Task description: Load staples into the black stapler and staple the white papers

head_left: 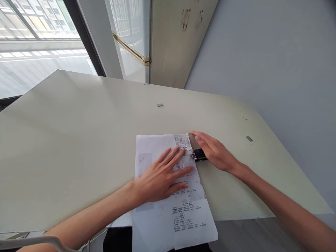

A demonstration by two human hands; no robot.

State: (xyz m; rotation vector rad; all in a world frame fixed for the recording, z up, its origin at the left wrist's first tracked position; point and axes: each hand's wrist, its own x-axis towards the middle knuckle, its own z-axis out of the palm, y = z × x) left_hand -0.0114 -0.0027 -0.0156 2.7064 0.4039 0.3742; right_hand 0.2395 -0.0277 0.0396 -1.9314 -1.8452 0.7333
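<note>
Printed sheets of paper [160, 224] lie on the table and hang over its front edge, with dense rows of print along their right part. Across them my left hand [164, 175] rests flat, fingers spread over the print. A black stapler [200, 154] with a metal nose touches the sheets' right edge. My right hand [215, 150] lies over the stapler's back part and hides it. Its fingers stretch toward the sheets' top right corner, and the thumb lies along them. I see no fingers wrapped around the stapler.
The pale table [78, 147] reaches back to a fridge [170, 52] and a grey wall [275, 70]. One small strip of staples [160, 105] lies behind the papers, and another small grey strip [249, 138] at the right. A window [39, 42] is at the left.
</note>
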